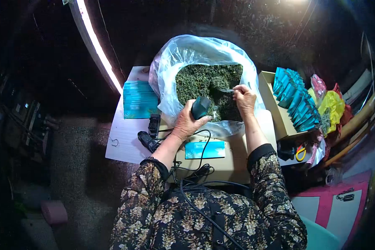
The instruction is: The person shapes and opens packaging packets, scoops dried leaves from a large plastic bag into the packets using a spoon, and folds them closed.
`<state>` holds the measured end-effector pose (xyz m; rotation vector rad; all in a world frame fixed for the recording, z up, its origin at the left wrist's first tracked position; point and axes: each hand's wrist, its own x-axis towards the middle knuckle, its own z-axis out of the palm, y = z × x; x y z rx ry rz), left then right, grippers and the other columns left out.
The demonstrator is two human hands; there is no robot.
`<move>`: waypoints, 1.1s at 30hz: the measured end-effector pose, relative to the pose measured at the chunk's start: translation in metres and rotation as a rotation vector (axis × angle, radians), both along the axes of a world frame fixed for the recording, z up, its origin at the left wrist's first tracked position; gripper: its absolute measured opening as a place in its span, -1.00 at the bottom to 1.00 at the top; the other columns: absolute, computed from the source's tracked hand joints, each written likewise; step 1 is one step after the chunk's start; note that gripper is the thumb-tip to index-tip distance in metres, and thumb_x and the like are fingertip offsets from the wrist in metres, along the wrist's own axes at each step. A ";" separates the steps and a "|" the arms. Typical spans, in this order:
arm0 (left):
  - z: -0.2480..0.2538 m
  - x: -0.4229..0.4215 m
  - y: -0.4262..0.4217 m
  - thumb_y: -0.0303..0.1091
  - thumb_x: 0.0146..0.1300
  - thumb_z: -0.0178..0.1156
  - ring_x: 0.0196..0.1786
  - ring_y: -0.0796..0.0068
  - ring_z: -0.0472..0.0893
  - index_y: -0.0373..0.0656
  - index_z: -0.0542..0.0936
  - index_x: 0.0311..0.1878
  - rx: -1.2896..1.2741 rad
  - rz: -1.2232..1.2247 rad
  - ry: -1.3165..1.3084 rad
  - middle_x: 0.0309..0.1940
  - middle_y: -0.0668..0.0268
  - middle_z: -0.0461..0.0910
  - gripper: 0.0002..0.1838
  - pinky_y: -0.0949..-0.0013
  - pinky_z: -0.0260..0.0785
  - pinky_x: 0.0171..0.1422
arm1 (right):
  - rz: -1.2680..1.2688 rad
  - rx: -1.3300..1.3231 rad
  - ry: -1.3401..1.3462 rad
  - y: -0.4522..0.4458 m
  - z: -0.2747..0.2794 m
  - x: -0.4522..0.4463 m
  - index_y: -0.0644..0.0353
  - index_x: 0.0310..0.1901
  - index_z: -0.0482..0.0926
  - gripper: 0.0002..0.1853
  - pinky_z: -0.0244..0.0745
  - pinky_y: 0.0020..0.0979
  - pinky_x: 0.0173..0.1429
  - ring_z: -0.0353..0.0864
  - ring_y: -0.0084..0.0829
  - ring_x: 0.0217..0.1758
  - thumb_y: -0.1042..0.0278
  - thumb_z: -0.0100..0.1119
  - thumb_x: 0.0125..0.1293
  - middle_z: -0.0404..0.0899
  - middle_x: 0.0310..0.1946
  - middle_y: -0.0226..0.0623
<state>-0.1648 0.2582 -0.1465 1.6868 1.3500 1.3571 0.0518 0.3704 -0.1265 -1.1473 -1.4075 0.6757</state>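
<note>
Two hands are observed at work over one surface [119, 143]. The left grip [187, 121] is closed around one teal pouch [201, 107], which it holds over the near part of the leaf [191, 79]. The right grip [245, 99] is narrow, fingers pinched on one pale scoop [226, 90]; the scoop points from that grip toward the left, above the leaf. The leaf, loose and dark green, lies in one clear bag [166, 89], opened wide and situated beneath and beyond both grips. One flat pouch [204, 150] lies on the near side of the grips, below the left one and apart from it. To the left of the left grip stands one stack [141, 100] of teal pouches, too closely layered to count. Between that stack and the left forearm are two black items [154, 125], their kind not clear, with dark cable [202, 170] running nearer the body. To the right of the right grip is one box [276, 125], holding packed pouches [298, 102] that lean and overlap, exact number not determinable. Farther right of that grip lies one yellow bag [333, 108]; one pair of yellow-handled scissors [301, 153] is on the near side of the box.
</note>
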 end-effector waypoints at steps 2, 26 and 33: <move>-0.001 -0.001 0.000 -0.14 -0.06 0.54 -0.18 0.27 0.58 -0.16 0.38 0.10 0.003 0.003 0.012 -0.22 0.16 0.55 -0.29 0.23 0.45 -0.02 | 0.040 0.012 0.044 -0.001 -0.004 0.002 0.19 -0.39 0.66 -0.89 0.39 -0.61 -0.49 0.47 -0.71 -0.59 0.61 0.16 0.17 0.53 -0.64 -0.51; 0.012 0.005 -0.002 -0.13 -0.10 0.53 -0.04 0.00 0.60 -0.19 0.37 0.10 -0.047 0.069 0.136 -0.12 -0.01 0.55 -0.26 0.11 0.43 0.07 | 0.332 0.242 -0.201 -0.052 0.040 0.011 0.26 -0.37 0.62 -0.85 0.47 -0.53 -0.27 0.57 -0.54 -0.42 0.72 0.17 0.05 0.58 -0.50 -0.36; 0.011 0.004 -0.001 -0.15 -0.09 0.52 -0.02 0.00 0.59 -0.22 0.36 0.10 -0.051 0.044 0.101 -0.12 -0.01 0.55 -0.26 0.11 0.43 0.08 | 0.357 0.392 -0.441 -0.056 0.073 0.003 0.25 -0.42 0.61 -0.87 0.51 -0.43 -0.27 0.64 -0.36 -0.39 0.70 0.19 -0.01 0.60 -0.49 -0.25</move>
